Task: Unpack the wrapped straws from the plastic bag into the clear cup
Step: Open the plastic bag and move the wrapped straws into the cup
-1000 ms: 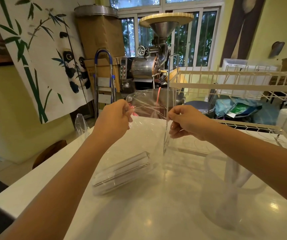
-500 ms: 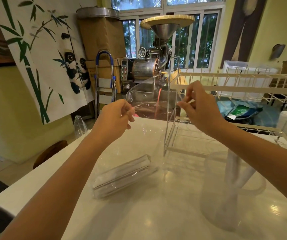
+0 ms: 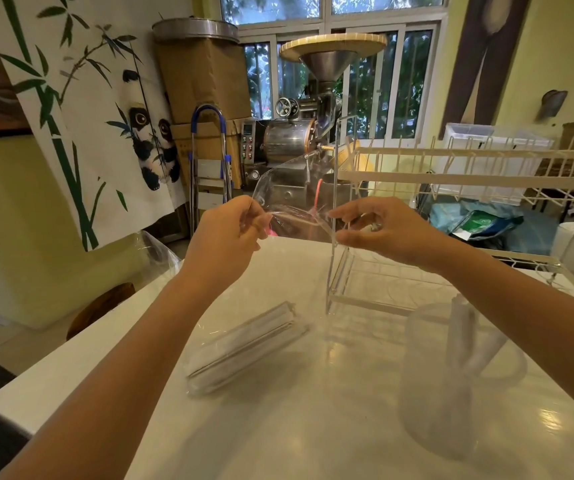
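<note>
Two hands hold the plastic bag (image 3: 292, 202) raised above the counter (image 3: 313, 410). The bag is clear, thin film with a pink tie (image 3: 316, 199) near its mouth; it looks light, limp and slippery, so it is best gripped by pinching the film at the open edge. The bundle of wrapped straws (image 3: 247, 344) lies on the counter below the bag, apparently still inside the film. The straws appear light and stiff along their length; take them mid-length as a group. The clear cup (image 3: 458, 382) stands on the counter to the right, with a few wrapped straws already leaning in it. The left hand (image 3: 224, 237) is closed, thumb and fingers pinching the bag's edge. The right hand (image 3: 379, 230) is partly open, thumb and forefinger pinching the film. A wire rack (image 3: 451, 178) stands behind.
</note>
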